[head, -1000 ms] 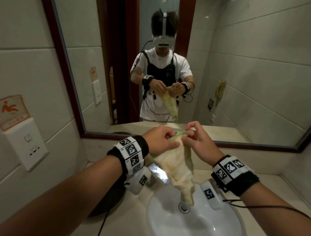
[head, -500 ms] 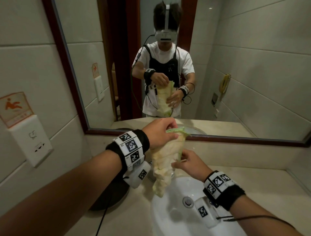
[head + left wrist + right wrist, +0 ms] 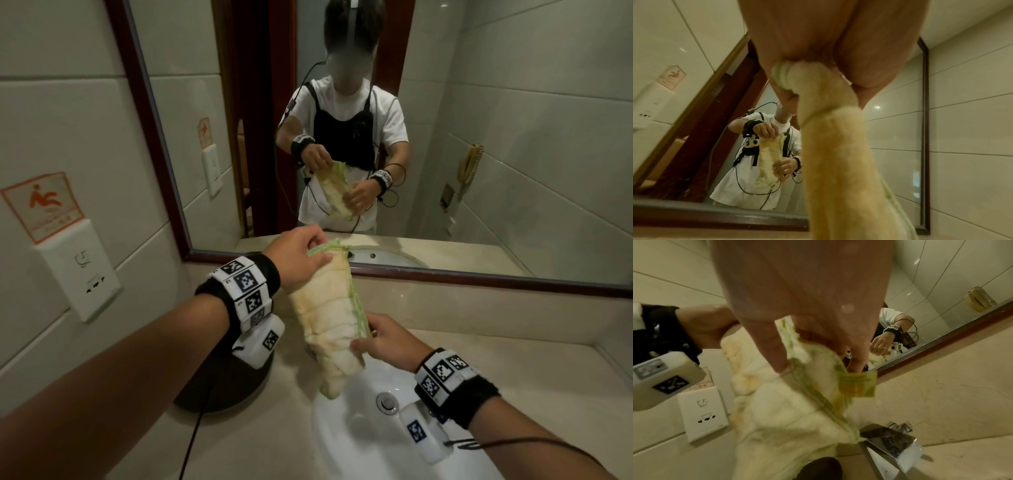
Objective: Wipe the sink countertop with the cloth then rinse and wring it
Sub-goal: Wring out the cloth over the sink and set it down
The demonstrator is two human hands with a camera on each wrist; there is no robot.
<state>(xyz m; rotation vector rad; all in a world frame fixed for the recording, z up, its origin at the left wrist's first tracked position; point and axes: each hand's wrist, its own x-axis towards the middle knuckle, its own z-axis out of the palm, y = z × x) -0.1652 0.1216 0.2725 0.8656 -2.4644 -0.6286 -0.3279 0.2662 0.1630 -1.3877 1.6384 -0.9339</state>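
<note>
A pale yellow cloth [image 3: 327, 315] with green edging hangs bunched lengthwise above the white sink basin [image 3: 346, 435]. My left hand [image 3: 301, 255] pinches its top end, seen from below in the left wrist view as the cloth [image 3: 838, 154] drops from the fingers [image 3: 789, 91]. My right hand [image 3: 383, 339] grips the cloth lower down on its right edge; in the right wrist view the thumb and fingers [image 3: 777, 356] close round the cloth [image 3: 789, 410] next to its yellow label [image 3: 857, 383]. The cloth's bottom tip hangs over the basin's back left rim.
A chrome faucet [image 3: 892, 446] sits behind the basin, mostly hidden by the cloth. A dark round object [image 3: 222, 387] stands on the beige countertop [image 3: 513, 370] under my left wrist. A mirror [image 3: 445, 137] spans the back wall; a socket plate [image 3: 82, 270] is on the left wall.
My right hand left the cloth's top, slid down and now grips its lower part. My left hand keeps the top end, and the cloth is stretched lengthwise between both hands.
</note>
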